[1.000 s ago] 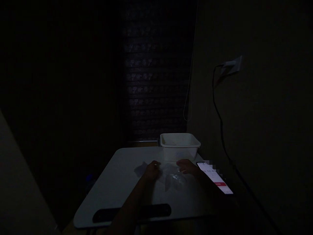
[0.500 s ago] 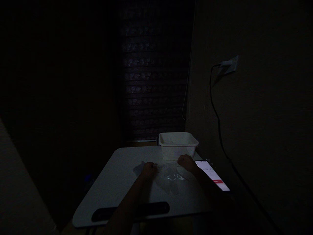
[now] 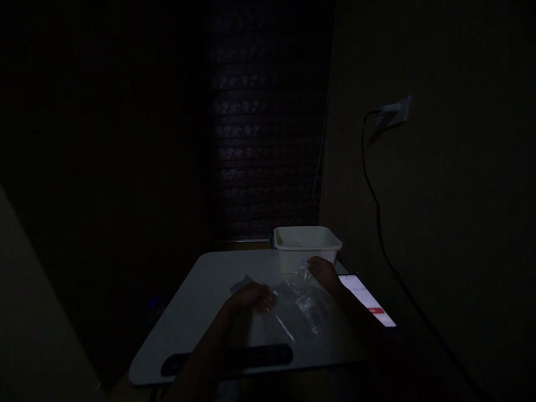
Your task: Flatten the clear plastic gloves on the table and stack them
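A clear plastic bag is stretched between my two hands above the white table. My left hand is closed on its left edge, with the fingers curled. Farther right and a little higher, my right hand pinches the bag's upper right corner, just in front of the white tub. Behind my left hand, a small greyish item lies on the table, partly hidden and too dim to name.
The white tub stands at the table's far right corner. A lit phone lies by the right edge. The white table has a dark slot near its front. A black cable hangs from a wall socket.
My left hand has turned and come slightly nearer, and my right hand has risen a little. The bag has lifted and spread more between them.
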The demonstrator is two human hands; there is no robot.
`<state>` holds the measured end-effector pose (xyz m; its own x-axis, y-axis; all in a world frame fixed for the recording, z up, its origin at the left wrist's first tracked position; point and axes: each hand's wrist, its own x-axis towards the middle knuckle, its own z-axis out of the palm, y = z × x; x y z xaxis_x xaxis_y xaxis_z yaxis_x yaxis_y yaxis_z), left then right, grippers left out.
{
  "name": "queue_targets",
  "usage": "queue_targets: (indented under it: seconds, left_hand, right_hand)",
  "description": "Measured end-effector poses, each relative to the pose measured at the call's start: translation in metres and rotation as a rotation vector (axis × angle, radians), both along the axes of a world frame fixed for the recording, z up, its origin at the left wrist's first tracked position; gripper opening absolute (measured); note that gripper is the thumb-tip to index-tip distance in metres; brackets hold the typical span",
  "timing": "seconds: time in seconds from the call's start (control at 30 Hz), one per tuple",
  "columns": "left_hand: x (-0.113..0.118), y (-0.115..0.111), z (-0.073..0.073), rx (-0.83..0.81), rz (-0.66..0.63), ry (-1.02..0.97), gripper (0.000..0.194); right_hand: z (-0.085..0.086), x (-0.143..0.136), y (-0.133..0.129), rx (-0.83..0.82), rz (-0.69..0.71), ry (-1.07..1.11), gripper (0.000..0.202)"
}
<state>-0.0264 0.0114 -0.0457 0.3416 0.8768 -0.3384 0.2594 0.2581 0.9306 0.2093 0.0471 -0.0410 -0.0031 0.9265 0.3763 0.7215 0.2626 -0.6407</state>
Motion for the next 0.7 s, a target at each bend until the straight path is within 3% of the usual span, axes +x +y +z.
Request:
queue_targets:
  seconds: [0.1, 0.23, 0.37, 0.47, 0.6, 0.7]
  left_hand:
    - [0.002, 0.000, 0.000, -0.040, -0.022, 0.052, 0.027]
    - [0.007, -0.002, 0.002, 0.062, 0.048, 0.199, 0.039]
    - [0.008, -0.007, 0.014, 0.172, 0.098, 0.616, 0.040]
    - [0.008, -0.013, 0.022, 0.364, 0.134, 0.900, 0.042]
    - [0.020, -0.017, 0.015, 0.765, -0.156, 1.069, 0.030]
    - [0.032, -0.018, 0.003, 0.887, -0.291, 1.121, 0.028]
  right_hand:
    - [0.001, -0.005, 0.000, 0.015, -0.023, 0.030, 0.025]
    - [0.007, -0.007, -0.006, -0.020, -0.120, -0.088, 0.029]
    - [0.009, -0.009, -0.018, -0.163, -0.084, -0.249, 0.020]
    - [0.007, -0.013, -0.026, -0.307, -0.005, -0.369, 0.020]
    - [-0.001, -0.018, -0.030, -0.329, 0.157, -0.452, 0.030]
    - [-0.011, -0.021, -0.028, -0.308, 0.181, -0.538, 0.028]
